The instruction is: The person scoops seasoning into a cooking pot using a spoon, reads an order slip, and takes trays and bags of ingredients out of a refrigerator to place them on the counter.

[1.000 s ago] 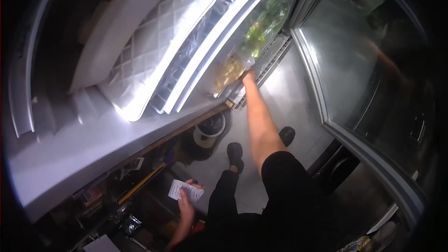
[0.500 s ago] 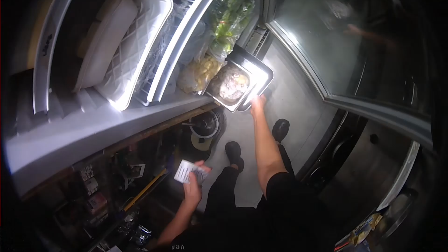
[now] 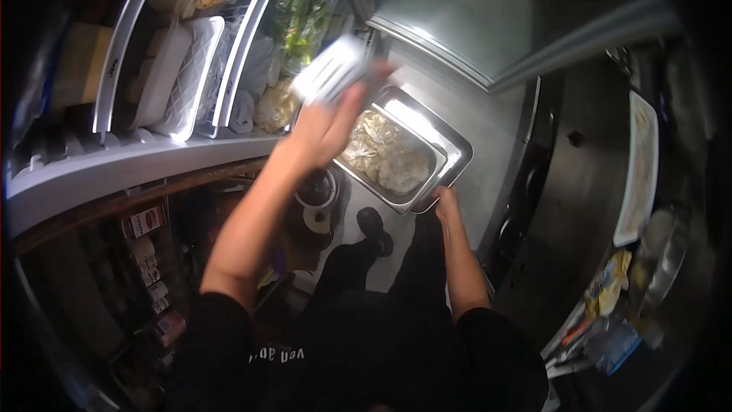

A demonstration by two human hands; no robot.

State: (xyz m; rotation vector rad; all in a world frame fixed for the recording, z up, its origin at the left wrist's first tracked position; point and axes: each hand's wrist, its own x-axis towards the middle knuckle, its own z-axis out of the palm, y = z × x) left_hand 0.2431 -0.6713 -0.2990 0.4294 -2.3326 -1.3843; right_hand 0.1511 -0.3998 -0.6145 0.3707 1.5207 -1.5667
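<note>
My right hand (image 3: 447, 203) grips the near right corner of a metal tray (image 3: 457, 154). On that tray sits a smaller metal pan (image 3: 418, 204) with plastic-wrapped pale food (image 3: 381, 151) in it. My left hand (image 3: 335, 126) is raised over the left side of the pan, holding a small sheet of white printed paper (image 3: 329, 72), blurred by motion. Left of the pan, a bag of yellowish food (image 3: 276, 107) and bagged green vegetables (image 3: 301, 27) lie in the lit fridge.
The fridge's glass door (image 3: 450, 15) stands open ahead. White trays (image 3: 191, 80) sit on the fridge shelves at the left. A dark counter (image 3: 591, 160) runs along the right, with a long pale board (image 3: 639, 168) and packets (image 3: 610, 286). Boxes (image 3: 145, 221) stand at the lower left.
The tray and pan have come out of the fridge, towards me and to the right, in my right hand. My left hand has risen with the paper from low left to above the pan.
</note>
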